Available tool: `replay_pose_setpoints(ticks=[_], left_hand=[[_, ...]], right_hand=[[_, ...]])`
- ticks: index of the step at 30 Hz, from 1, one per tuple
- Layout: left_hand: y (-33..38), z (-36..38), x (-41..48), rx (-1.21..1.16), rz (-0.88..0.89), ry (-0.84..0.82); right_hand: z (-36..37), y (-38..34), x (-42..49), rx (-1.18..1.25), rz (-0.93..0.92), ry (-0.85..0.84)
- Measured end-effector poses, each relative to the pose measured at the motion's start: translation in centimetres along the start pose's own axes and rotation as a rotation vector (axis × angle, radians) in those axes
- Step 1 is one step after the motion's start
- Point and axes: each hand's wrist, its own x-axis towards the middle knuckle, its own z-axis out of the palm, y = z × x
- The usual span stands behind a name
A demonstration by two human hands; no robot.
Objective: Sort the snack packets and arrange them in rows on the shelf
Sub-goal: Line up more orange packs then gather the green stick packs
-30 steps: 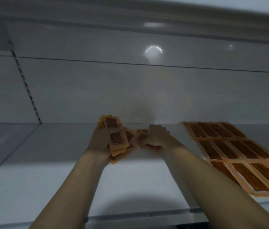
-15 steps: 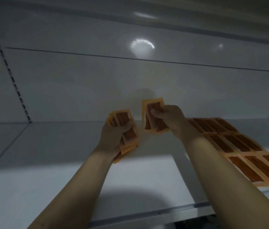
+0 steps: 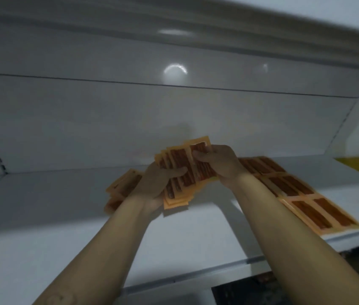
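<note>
The white shelf (image 3: pixel 42 216) fills most of the view, a smooth painted-metal deck with a folded front lip. It is backed by a glossy grey back panel (image 3: pixel 108 117) that carries a round glare spot. On the shelf's right part the laid rows (image 3: pixel 301 194) of snack packets already lie flat, edge to edge in a neat grid that runs from the back toward the lip. Each is a thin orange rectangle with a dark brown window. The step in hand looks like dealing off the next packet to extend that grid. The held stack (image 3: pixel 180 188) hangs above the middle of the shelf, fanned like cards, its edges slightly splayed and flexible. A few more loose packets (image 3: pixel 123 186) show to the left behind the wrist, though blur hides whether they are held or lie on the deck. The left hand (image 3: pixel 154 183) grips the stack from below, fingers curled under it and the thumb pressed across its face. The right hand (image 3: pixel 220 164) meets the fan's upper right corner, thumb on the front and fingers curled behind, pinching the outer packet (image 3: pixel 205 172). The next move probably calls for sliding that one sheet free without dragging its slick neighbours. It would then be carried right and laid square against the nearest row's edge, window up, with no overlap.
</note>
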Motion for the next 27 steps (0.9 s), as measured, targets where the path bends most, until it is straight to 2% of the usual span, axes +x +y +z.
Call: replay_pose_setpoints(ticks=[3,6,9,11,14,18,23,27], left_hand=[[-0.5,3.5,1.0,0.018,-0.025,0.032],[-1.1,6.4,2.0,0.026,-0.071,0.063],[-1.9,9.0,3.3,0.043,-0.077,0.130],[-2.7,10.3,3.9,0.041,-0.089,0.166],[-4.1,12.1,4.2,0.057,-0.146,0.186],[-5.4,13.2,4.0,0.111,-0.180,0.324],[-6.2,13.1,3.2,0.141,-0.288,0.370],[-6.7,13.3,3.2,0.153,-0.304,0.388]], right_hand=[[-5.1,-0.6,0.1,0.087,0.028,0.094],[-11.7,-1.5,0.4,0.165,0.110,0.101],[-17.3,-1.2,1.0,-0.004,0.139,0.141],[-19.3,-0.3,1.5,-0.113,0.136,0.101],[-19.4,1.8,2.1,-0.227,0.115,-0.064],[-17.5,4.6,2.7,-0.408,0.091,-0.183],[-17.4,5.7,4.0,-0.684,-0.042,-0.130],[-17.3,6.8,4.5,-0.910,-0.090,-0.122]])
